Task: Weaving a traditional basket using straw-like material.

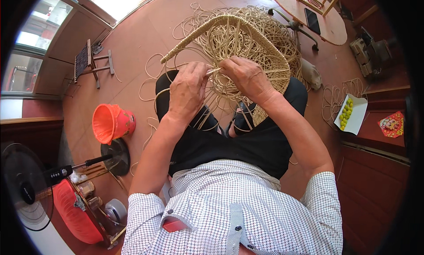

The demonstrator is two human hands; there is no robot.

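Note:
Between my knees stands a partly woven tan basket (276, 47), its curved braided rim arching away from me and bare cords running across its open middle. My left hand (191, 87) is closed in a pinch on a pale cord (213, 71) over the near side of the weave. A short way to the right, my right hand (248, 78) pinches the same cord, so a short length shows between the two hands. Loose strands hang below them toward my feet. The fingertips are partly hidden behind the backs of my hands.
Beyond the basket lies a large heap of loose tan cord (198, 23). An orange bucket (112, 122) and a standing fan (31, 189) are at left, near a small folding stool (86, 63). A round table (331, 28) with a phone stands far right; a white box (354, 115) holds yellow-green fruit.

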